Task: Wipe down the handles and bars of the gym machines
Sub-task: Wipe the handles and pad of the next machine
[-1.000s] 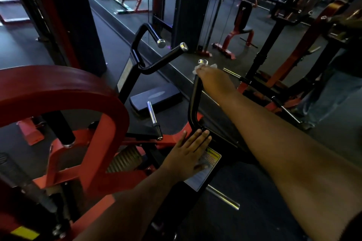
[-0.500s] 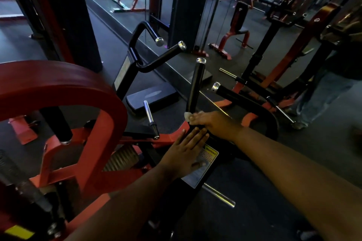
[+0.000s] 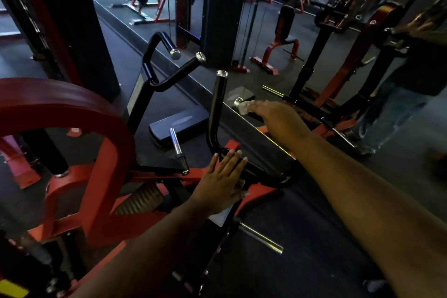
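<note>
Head-height view down over a red and black gym machine [image 3: 96, 176] on dark rubber flooring. Right hand [image 3: 278, 121] stretched forward over the angled black handle, fingers curled round a pale wipe [image 3: 245, 107] pressed against it just behind its chrome end cap [image 3: 238, 102]; most of that handle hidden under the hand. Just left, an upright black handle [image 3: 217, 109] with a chrome top, untouched. Left hand [image 3: 222, 181] laid flat with straight, spread fingers on the black arm at the foot of the upright handle, partly covering a white label [image 3: 223, 216], gripping nothing. Farther left, two more black handles [image 3: 179, 70] with chrome tips. A person in jeans [image 3: 396, 113] at far right.
</note>
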Demonstrator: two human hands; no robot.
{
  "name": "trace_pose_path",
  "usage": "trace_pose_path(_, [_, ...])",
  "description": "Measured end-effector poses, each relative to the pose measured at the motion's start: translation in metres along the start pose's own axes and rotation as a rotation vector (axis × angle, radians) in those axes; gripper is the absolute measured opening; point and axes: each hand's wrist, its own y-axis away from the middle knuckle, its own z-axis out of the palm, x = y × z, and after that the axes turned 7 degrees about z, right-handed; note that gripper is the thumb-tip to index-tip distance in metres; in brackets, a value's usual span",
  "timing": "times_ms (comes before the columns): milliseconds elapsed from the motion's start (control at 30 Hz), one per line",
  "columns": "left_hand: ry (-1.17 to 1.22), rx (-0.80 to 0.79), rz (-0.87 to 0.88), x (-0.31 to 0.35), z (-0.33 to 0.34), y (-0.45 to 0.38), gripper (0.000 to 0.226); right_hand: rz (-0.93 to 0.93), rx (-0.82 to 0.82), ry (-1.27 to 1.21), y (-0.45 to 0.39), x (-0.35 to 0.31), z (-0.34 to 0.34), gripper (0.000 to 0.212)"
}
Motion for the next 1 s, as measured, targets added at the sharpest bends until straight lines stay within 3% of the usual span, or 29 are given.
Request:
trace_pose_path(200, [0.004,0.013,-0.067,0.013,-0.001,-0.001,0.092,-0.021,0.067,-0.101,0.058,0.032,-0.002,0.044])
trace_pose_path(533, [-0.002,0.022,-0.126,0.024,0.003,-0.003,0.095,-0.053,0.199,0.053,0.192,0.047,0.041,0.041])
trace_pose_path(667, [0.002,-0.046,-0.181,0.03,0.001,-0.007,0.097,-0.025,0.296,0.096,0.172,0.042,0.046,0.036])
trace_pose_path(800, [-0.014,-0.075,-0.196,0.038,-0.004,-0.008,0.094,0.009,0.257,0.216,0.171,0.028,0.067,0.024])
trace_pose_path(1000, [-0.057,-0.126,-0.241,0.042,-0.009,-0.007,0.094,-0.051,0.218,0.077,0.166,0.008,0.083,0.045])
